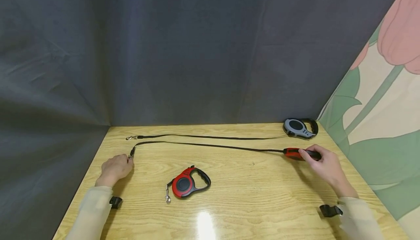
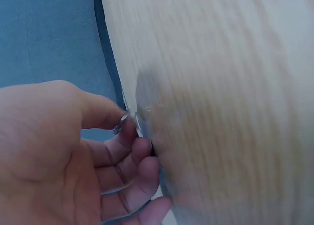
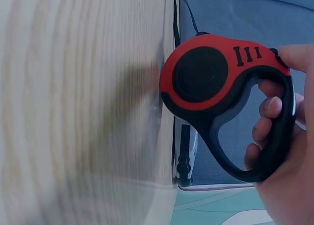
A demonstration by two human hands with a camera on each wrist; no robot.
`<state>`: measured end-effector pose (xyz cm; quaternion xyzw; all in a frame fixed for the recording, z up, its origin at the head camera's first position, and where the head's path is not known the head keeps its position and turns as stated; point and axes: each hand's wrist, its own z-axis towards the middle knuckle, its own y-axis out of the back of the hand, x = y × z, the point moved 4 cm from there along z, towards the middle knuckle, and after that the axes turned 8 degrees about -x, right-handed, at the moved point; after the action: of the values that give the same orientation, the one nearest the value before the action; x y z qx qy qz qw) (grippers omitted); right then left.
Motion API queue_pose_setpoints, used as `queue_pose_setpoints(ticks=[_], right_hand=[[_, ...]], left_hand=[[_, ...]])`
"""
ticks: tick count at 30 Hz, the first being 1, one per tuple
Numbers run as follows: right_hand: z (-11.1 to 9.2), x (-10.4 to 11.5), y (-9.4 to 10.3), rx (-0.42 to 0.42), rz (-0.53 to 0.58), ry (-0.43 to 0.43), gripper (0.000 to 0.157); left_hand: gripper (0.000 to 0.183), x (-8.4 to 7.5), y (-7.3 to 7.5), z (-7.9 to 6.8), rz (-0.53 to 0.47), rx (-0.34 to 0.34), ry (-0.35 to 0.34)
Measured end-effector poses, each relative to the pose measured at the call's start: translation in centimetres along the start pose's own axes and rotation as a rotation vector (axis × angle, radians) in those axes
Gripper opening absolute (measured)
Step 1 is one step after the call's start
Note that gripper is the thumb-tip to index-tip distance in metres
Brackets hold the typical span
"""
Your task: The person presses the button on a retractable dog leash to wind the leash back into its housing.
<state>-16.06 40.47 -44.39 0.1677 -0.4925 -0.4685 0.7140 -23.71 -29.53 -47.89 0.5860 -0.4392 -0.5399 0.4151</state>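
Note:
My right hand grips the black handle of a red retractable dog leash, with its fingers through the loop and the thumb at the button end. From that leash a black strap runs left across the table. At its far end my left hand pinches the metal clip between thumb and index finger. A second red retractable leash lies between my hands, its clip hanging out on a short strap. Behind lies a grey retractable leash, its black strap drawn out leftward.
The wooden table ends at a dark grey curtain at the back and left. A floral panel stands along the right edge. The grey leash's metal clip lies near the back left corner.

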Motion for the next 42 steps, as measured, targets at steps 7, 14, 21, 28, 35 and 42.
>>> queue_pose_setpoints(ticks=[7, 14, 21, 28, 35, 42], right_hand=[[0.0, 0.4, -0.3, -0.048, 0.018, -0.003, 0.024], [0.1, 0.9, 0.1, -0.055, 0.029, -0.002, 0.023], [0.2, 0.5, 2.0, -0.114, 0.080, -0.064, 0.021], [-0.2, -0.4, 3.4, -0.213, 0.188, -0.222, 0.019], [-0.3, -0.5, 3.6, -0.343, 0.259, -0.303, 0.018], [-0.4, -0.6, 3.7, -0.355, 0.267, -0.302, 0.022]], left_hand=[[0.040, 0.8, -0.1, -0.6, -0.085, -0.100, 0.017], [0.042, 1.4, 0.6, -1.1, -0.173, -0.246, 0.040], [0.036, 1.6, 1.0, -1.4, -0.263, -0.282, 0.012], [0.029, 2.1, 0.8, -1.9, -0.316, -0.296, 0.024], [0.027, 2.1, 1.2, -2.1, -0.343, -0.442, 0.076], [0.032, 2.2, 1.4, -2.1, -0.322, -0.517, 0.086]])
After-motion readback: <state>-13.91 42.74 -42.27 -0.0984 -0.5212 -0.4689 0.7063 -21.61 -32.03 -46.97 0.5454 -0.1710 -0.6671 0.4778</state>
